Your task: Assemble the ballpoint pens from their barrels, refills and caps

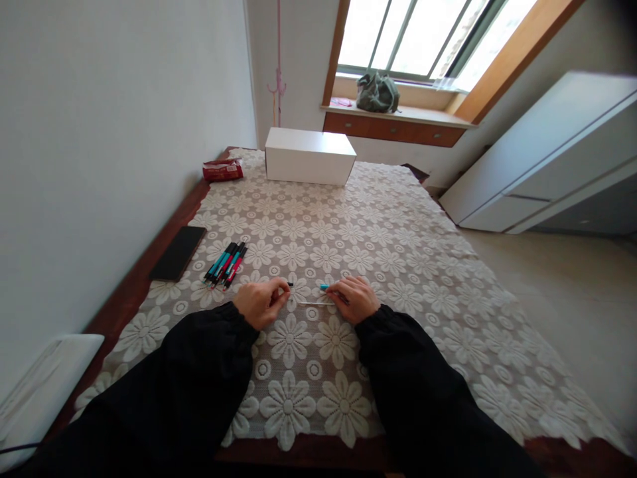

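Over the near middle of the lace tablecloth, my left hand (263, 303) is closed, thumb and index pressed together; what is in the pinch, if anything, is too small to make out. A short black pen part (290, 285) shows just beyond those fingertips. To the right, my right hand (355, 299) is closed, its fingertips on the end of a thin, pale pen refill (314, 303) that points toward the left hand. Beside its index finger is a teal pen part (324, 287), partly hidden by the fingers. A bunch of teal, red and black pens (226, 264) lies left of my hands.
Left of the pens lies a black flat case (178, 253). A white box (309, 158) stands at the table's far end, with a red packet (223, 170) beside it. A white device (47, 385) with a cable sits at the near left, by the wall.
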`<state>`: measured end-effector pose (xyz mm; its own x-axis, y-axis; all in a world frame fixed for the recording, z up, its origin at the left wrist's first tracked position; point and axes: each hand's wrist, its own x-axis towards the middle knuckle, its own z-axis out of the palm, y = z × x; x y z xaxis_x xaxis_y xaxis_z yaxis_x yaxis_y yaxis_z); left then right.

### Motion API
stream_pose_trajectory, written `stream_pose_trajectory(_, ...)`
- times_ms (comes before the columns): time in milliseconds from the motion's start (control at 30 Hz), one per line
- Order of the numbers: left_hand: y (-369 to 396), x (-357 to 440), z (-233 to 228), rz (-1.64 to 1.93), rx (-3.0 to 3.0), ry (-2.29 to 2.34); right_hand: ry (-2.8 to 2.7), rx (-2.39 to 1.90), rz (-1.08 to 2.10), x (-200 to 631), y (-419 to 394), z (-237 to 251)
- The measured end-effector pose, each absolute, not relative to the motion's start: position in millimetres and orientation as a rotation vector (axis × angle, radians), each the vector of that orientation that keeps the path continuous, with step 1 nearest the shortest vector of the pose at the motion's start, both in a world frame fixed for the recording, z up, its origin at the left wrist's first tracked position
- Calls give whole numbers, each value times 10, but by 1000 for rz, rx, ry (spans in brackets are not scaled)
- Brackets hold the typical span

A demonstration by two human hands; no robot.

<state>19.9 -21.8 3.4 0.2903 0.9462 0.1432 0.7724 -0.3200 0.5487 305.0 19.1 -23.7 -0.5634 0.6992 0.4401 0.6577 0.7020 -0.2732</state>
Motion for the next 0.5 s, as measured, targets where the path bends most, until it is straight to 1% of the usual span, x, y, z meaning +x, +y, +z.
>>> stream_pose_trajectory(133,-247,247,87,958,1930,1436,-2378,-1045,108,3054,192,-235)
stream_pose_trajectory(233,-377,344,257,1142,1539,1160,-2379,-1039,111,3055,192,-231)
stream_pose_trajectory(400,-960,493,786,1007,1154,576,-2362,-1016,99,3048,195,-227)
stream_pose_trajectory(500,-1335,495,1171,889,1188,378,-2352,-1012,89,3051,194,-237)
